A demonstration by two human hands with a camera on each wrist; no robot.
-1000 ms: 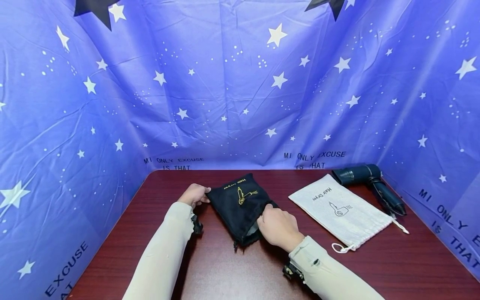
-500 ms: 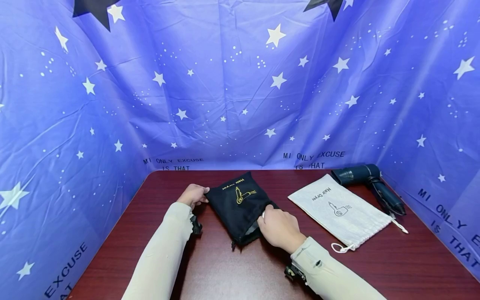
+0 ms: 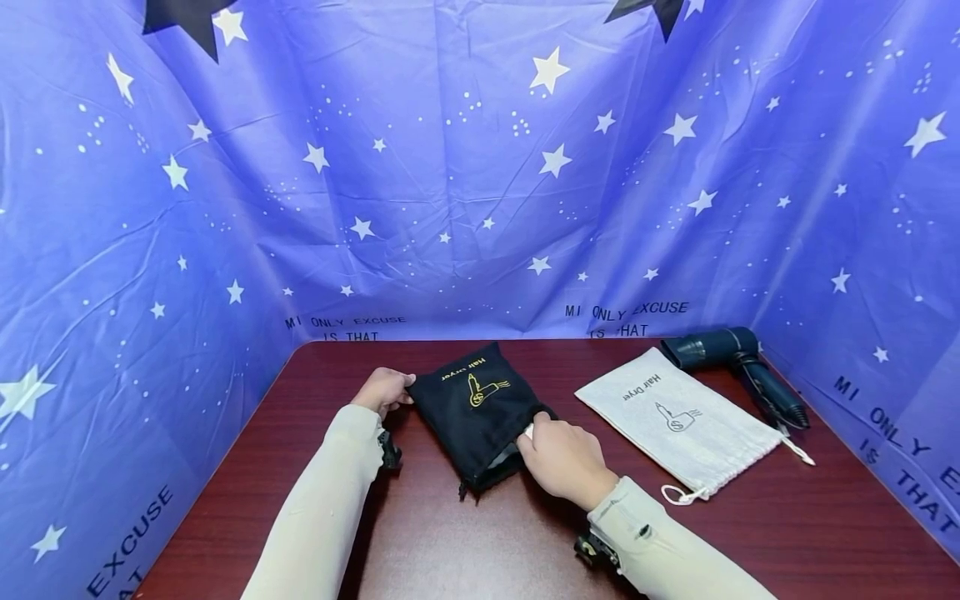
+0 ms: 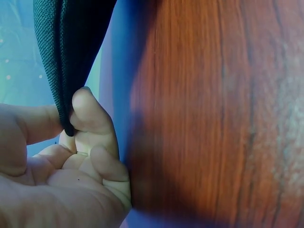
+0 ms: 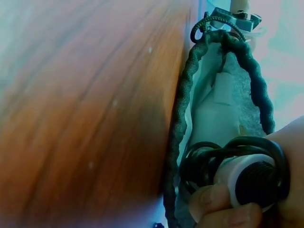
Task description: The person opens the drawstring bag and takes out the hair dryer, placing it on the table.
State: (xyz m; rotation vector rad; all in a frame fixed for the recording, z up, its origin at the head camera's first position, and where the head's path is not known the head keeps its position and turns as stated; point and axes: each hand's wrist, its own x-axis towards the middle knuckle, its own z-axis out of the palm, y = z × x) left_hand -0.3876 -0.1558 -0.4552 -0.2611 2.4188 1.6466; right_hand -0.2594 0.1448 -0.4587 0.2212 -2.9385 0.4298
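A black drawstring bag (image 3: 450,417) printed with a yellow hair dryer sits mid-table, its mouth toward me. My left hand (image 3: 382,390) pinches the bag's far left corner between thumb and fingers, as the left wrist view shows with the black cloth (image 4: 71,52). At the mouth, my right hand (image 3: 567,460) grips the end of a white hair dryer (image 5: 216,121) lying inside the grey-lined bag. Black cord (image 5: 254,142) loops around the dryer's handle, by its ribbed black end. Most of the dryer is hidden by the bag.
To the right lies a flat white drawstring bag (image 3: 675,425) with a hair dryer print. Behind it rests a dark hair dryer (image 3: 712,348), handle toward the right edge. Starry blue cloth (image 3: 450,167) closes off the table's back and sides.
The bag and my left hand have shifted slightly left. My right hand has moved a little right and toward me, with slightly more white showing beside its fingers.
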